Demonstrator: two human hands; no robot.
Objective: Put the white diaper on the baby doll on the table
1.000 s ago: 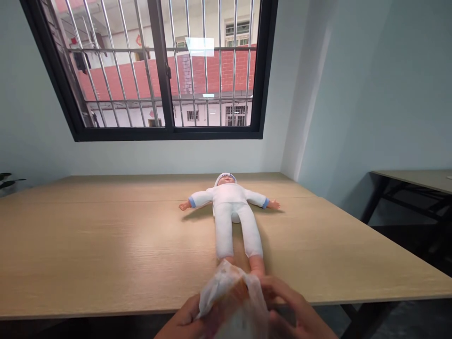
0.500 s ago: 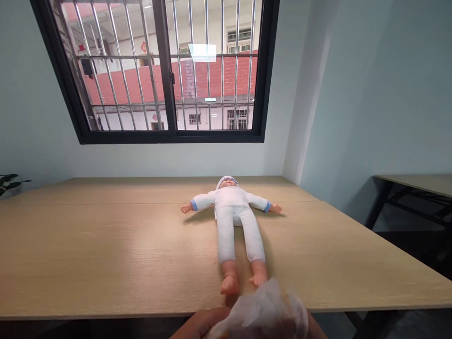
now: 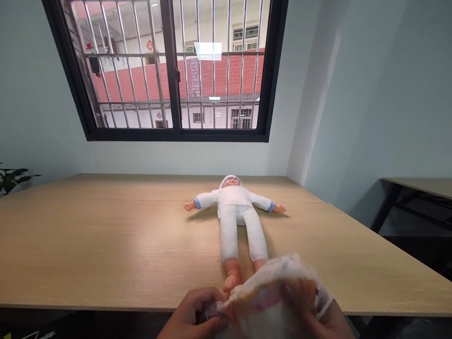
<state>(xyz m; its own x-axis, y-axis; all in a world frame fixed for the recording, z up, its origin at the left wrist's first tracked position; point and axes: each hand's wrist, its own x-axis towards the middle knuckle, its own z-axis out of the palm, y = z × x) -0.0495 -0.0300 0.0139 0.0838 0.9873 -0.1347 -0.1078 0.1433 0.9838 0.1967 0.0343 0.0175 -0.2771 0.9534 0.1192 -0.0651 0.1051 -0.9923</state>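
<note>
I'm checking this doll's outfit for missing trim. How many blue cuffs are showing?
2. One blue cloth cuff rings the picture-left wrist of the white-clothed baby doll; the other cuff rings its picture-right wrist. Both sleeve ends are visible.

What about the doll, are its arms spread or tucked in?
Spread. The doll lies on its back on the table, both arms stretched out sideways.

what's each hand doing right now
Left hand: closed on the near-left edge of the blurred white item.
Right hand: at its right side, partly hidden; grip can't be told.
</note>
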